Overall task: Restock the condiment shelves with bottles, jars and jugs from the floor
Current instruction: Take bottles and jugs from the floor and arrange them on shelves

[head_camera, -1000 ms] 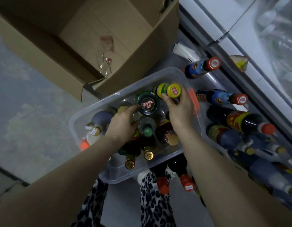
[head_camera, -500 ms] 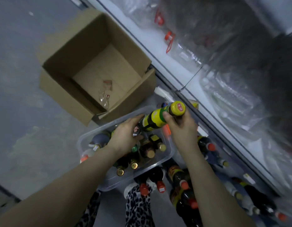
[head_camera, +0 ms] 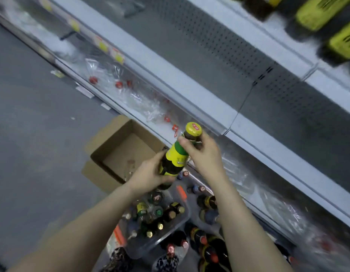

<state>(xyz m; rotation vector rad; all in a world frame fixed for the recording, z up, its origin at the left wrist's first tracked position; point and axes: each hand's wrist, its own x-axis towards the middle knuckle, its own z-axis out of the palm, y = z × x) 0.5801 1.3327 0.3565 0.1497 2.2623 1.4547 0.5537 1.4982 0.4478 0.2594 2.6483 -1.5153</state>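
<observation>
Bottle (head_camera: 175, 160) of dark glass with a yellow cap is held in the air, tilted, with the cap toward the shelves (head_camera: 189, 85). The left hand (head_camera: 148, 173) has its fingers curled round the lower body. The right hand (head_camera: 205, 154) has its fingers closed on the neck, just under the cap. Below, on the floor (head_camera: 32, 134), stands a clear tub (head_camera: 162, 240) full of bottles. An open cardboard box (head_camera: 119, 146) is beside it, and more bottles (head_camera: 207, 252) lie near.
</observation>
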